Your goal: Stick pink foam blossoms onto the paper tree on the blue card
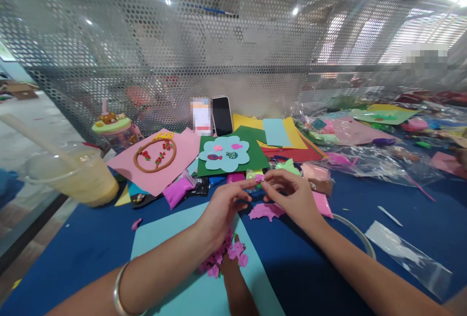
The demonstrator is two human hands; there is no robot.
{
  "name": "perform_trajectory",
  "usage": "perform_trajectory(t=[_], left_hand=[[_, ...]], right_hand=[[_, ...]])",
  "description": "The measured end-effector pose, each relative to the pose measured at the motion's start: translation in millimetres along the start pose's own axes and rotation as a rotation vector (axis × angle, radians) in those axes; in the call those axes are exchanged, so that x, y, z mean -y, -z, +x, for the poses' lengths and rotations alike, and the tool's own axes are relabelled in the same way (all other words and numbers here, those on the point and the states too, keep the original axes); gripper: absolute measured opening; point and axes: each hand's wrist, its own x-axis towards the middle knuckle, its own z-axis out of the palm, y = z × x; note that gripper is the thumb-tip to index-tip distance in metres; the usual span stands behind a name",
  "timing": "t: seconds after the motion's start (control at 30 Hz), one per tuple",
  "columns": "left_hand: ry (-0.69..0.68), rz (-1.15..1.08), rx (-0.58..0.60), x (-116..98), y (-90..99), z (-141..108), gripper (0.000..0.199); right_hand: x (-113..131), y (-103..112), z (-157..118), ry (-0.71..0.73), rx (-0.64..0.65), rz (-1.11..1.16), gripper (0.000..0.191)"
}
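A tiny pink clay flower [259,178] is held between the tip of my left index finger and the thumb and index finger of my right hand [290,192]. My left hand [228,204] has its index finger stretched towards it, the other fingers curled. Beneath my hands lies a flattened, ragged piece of pink clay [266,211]. A light blue sheet [160,243] under my left forearm carries a brown clay tree trunk [237,287] with several pink clay blossoms [242,259] and bits of green. My left hand and forearm hide part of the blossoms.
A drink cup [78,175] stands at the left edge. Behind are a pink card [186,145] with a clay ring, a green card [259,160], clay packets [178,189] and a phone [222,115]. A plastic sleeve [408,257] lies right; a perforated metal screen [273,38] rises behind.
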Motion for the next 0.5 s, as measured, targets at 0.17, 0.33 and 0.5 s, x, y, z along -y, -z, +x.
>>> perform_trajectory(t=[0.17,0.33,0.5], left_hand=[[-0.015,0.03,0.002,0.2,-0.3,-0.2,0.03],[-0.004,0.041,-0.005,-0.7,-2.0,-1.0,0.031],[-0.01,0.047,0.007,-0.8,-1.1,-1.1,0.031]], right_hand=[[-1.2,1.0,2.1,0.003,-0.001,-0.008,0.019],[0.4,2.6,3.4,-0.017,-0.001,-0.04,0.02],[1.3,3.0,3.1,-0.011,-0.003,-0.051,0.018]])
